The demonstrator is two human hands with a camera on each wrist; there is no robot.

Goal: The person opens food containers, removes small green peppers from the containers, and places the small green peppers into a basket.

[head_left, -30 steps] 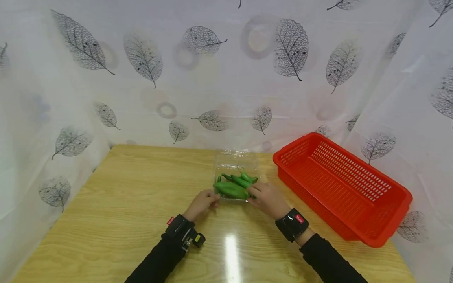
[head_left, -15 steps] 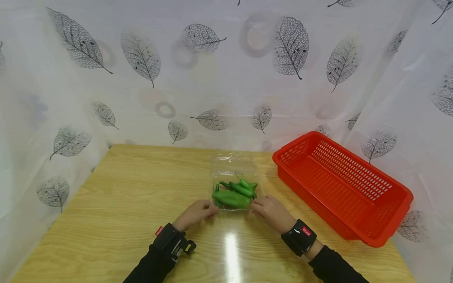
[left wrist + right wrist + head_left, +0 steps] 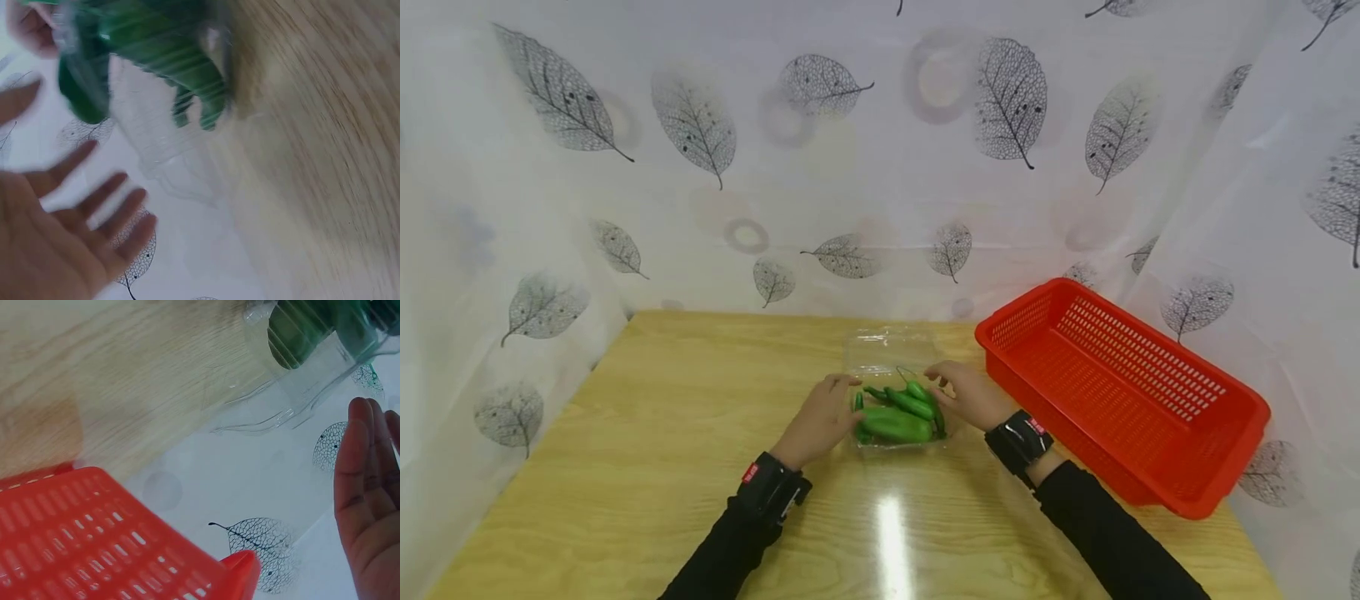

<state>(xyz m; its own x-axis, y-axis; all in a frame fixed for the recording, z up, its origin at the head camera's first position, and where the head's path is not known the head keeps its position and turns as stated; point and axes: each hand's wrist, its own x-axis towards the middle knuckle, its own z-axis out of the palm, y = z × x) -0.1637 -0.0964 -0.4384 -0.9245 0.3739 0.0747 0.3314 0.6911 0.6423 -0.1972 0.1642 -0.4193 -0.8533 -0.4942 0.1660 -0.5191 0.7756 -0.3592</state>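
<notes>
A clear plastic box (image 3: 891, 346) lies on the table with its lid folded back, away from me. Inside are a large green pepper (image 3: 895, 427) and several slimmer green chillies (image 3: 912, 403). My left hand (image 3: 822, 417) is at the box's left side, fingers extended forward; in the left wrist view the fingers of that hand (image 3: 75, 231) are spread and blurred, holding nothing. On the opposite side, my right hand (image 3: 972, 396) reaches beside the box near the lid's hinge. Straight fingers show on it in the right wrist view (image 3: 369, 494), also with nothing held. Whether either hand touches the box is unclear.
To the right, a red perforated plastic basket (image 3: 1127, 400) stands angled on the wooden table (image 3: 700, 400), close to my right forearm. A pale curtain with leaf prints (image 3: 880, 167) hangs behind and at both sides.
The box with the peppers came slightly nearer to me, with both hands at its front corners. Since then both hands have left those corners and moved forward along its sides, fingers extended.
</notes>
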